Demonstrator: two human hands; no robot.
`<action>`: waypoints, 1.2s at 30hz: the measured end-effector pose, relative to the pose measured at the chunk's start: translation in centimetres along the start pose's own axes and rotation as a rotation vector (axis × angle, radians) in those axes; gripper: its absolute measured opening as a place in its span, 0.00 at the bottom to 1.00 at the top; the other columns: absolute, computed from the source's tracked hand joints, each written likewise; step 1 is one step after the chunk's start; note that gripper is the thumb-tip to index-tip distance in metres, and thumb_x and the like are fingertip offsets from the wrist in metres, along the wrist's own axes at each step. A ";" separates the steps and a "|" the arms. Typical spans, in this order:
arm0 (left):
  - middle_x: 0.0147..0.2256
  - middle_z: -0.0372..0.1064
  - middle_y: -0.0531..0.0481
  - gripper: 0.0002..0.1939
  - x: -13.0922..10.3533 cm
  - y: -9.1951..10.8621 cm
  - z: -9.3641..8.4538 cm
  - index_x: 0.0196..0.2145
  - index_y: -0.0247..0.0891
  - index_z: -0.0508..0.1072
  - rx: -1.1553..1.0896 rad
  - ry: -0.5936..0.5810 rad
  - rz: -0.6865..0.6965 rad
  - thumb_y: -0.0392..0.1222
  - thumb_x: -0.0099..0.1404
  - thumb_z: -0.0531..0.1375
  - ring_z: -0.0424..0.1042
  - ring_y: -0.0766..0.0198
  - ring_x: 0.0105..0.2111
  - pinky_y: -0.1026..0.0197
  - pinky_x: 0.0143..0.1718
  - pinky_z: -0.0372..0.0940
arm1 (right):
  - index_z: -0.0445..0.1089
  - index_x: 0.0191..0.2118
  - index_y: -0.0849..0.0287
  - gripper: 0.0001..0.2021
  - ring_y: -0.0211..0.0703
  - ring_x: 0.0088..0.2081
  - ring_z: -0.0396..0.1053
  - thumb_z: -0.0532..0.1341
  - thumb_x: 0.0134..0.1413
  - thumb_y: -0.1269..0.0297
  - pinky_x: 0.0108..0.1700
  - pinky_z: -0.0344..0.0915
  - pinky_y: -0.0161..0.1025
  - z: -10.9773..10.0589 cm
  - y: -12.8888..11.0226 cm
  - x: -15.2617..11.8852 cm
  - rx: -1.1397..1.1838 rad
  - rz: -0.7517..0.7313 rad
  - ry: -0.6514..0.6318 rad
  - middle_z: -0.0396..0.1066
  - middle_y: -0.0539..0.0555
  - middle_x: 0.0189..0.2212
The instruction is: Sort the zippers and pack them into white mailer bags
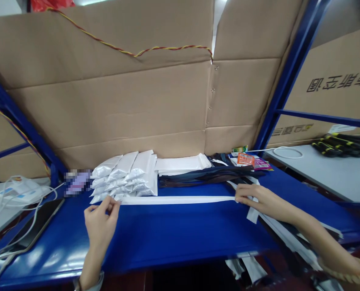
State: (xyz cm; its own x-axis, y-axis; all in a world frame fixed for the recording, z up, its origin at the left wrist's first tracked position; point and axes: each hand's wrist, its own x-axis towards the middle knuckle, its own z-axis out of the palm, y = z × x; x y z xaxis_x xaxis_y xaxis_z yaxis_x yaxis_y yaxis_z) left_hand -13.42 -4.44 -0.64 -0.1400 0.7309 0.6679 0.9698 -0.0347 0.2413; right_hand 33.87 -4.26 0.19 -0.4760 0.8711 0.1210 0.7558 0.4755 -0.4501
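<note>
The left hand [101, 221] and right hand [260, 199] each pinch the white strip [176, 200], fingertips closed on it; it stretches between them above the blue table [180, 238]; white packets [128, 171] lie just beyond, near the left hand.

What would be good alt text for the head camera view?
Two bare hands, left and right, stretch a white strip between them above a blue work surface. Behind it sit stacked white packets and a bundle of dark strips, backed by a cardboard wall.
</note>
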 end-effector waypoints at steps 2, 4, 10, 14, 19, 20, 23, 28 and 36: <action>0.15 0.55 0.60 0.13 -0.1 0.1 0.1 0.24 0.39 0.64 0.004 -0.089 0.009 0.47 0.62 0.51 0.58 0.70 0.18 0.62 0.41 0.54 | 0.69 0.31 0.56 0.18 0.40 0.33 0.66 0.48 0.61 0.53 0.39 0.59 0.37 0.2 0.7 0.3 -0.038 0.004 0.008 0.67 0.53 0.33; 0.15 0.55 0.59 0.13 -0.1 0.2 0.3 0.24 0.39 0.63 0.001 -0.219 0.024 0.47 0.62 0.50 0.57 0.69 0.18 0.64 0.36 0.54 | 0.70 0.32 0.56 0.17 0.40 0.32 0.67 0.47 0.61 0.55 0.39 0.59 0.37 0.4 1.4 0.6 -0.084 0.014 0.024 0.68 0.53 0.33; 0.16 0.62 0.58 0.13 0.2 0.2 0.8 0.27 0.41 0.66 0.052 -0.603 0.093 0.49 0.63 0.49 0.63 0.66 0.20 0.65 0.27 0.48 | 0.70 0.38 0.54 0.12 0.41 0.32 0.68 0.51 0.59 0.59 0.36 0.60 0.37 1.5 3.7 2.0 -0.311 0.115 0.124 0.68 0.53 0.33; 0.18 0.65 0.57 0.15 0.6 0.3 0.2 0.29 0.41 0.67 0.129 -0.602 0.090 0.51 0.64 0.47 0.66 0.64 0.21 0.63 0.28 0.48 | 0.65 0.49 0.55 0.15 0.43 0.33 0.69 0.53 0.57 0.59 0.37 0.61 0.39 1.7 3.1 3.5 -0.392 0.150 0.260 0.68 0.56 0.37; 0.21 0.68 0.54 0.14 1.9 3.6 1.0 0.33 0.41 0.68 0.076 -0.548 0.183 0.47 0.66 0.46 0.68 0.64 0.24 0.64 0.29 0.53 | 0.69 0.43 0.55 0.11 0.42 0.37 0.69 0.53 0.58 0.64 0.40 0.61 0.37 2.8 -2.0 8.6 -0.261 -0.022 0.210 0.71 0.54 0.37; 0.23 0.70 0.53 0.14 2.1 4.7 1.6 0.34 0.41 0.69 0.068 -0.542 0.217 0.46 0.66 0.46 0.69 0.63 0.25 0.64 0.29 0.54 | 0.69 0.42 0.56 0.10 0.42 0.38 0.69 0.53 0.58 0.65 0.40 0.61 0.36 3.4 -3.1 10.0 -0.228 -0.046 0.184 0.71 0.53 0.37; 0.28 0.72 0.48 0.14 2.9 8.4 4.0 0.37 0.41 0.70 0.110 -0.571 0.300 0.43 0.67 0.45 0.72 0.59 0.30 0.63 0.28 0.56 | 0.71 0.38 0.57 0.09 0.43 0.41 0.69 0.54 0.56 0.69 0.42 0.60 0.35 6.0 -5.6 14.0 -0.180 -0.073 0.115 0.73 0.54 0.37; 0.31 0.72 0.39 0.15 3.0 12.0 7.6 0.44 0.35 0.68 0.249 -0.579 0.302 0.40 0.67 0.45 0.73 0.53 0.32 0.59 0.30 0.62 | 0.72 0.36 0.60 0.07 0.44 0.37 0.70 0.59 0.50 0.71 0.37 0.60 0.34 9.6 -6.1 17.2 -0.129 0.034 0.077 0.72 0.57 0.34; 0.30 0.71 0.39 0.15 2.2 11.5 8.4 0.45 0.34 0.67 0.233 -0.627 0.308 0.40 0.67 0.47 0.74 0.52 0.32 0.56 0.31 0.64 | 0.70 0.30 0.60 0.04 0.41 0.30 0.68 0.59 0.47 0.72 0.30 0.56 0.33 10.1 -5.4 16.2 -0.017 0.120 0.097 0.71 0.54 0.27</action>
State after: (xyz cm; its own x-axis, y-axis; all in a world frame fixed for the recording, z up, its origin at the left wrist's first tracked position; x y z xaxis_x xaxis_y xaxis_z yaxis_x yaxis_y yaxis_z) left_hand -0.90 2.47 -2.32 0.2186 0.9662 0.1364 0.9738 -0.2069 -0.0947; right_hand 17.60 6.04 -4.34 -0.3367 0.9291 0.1528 0.8125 0.3687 -0.4515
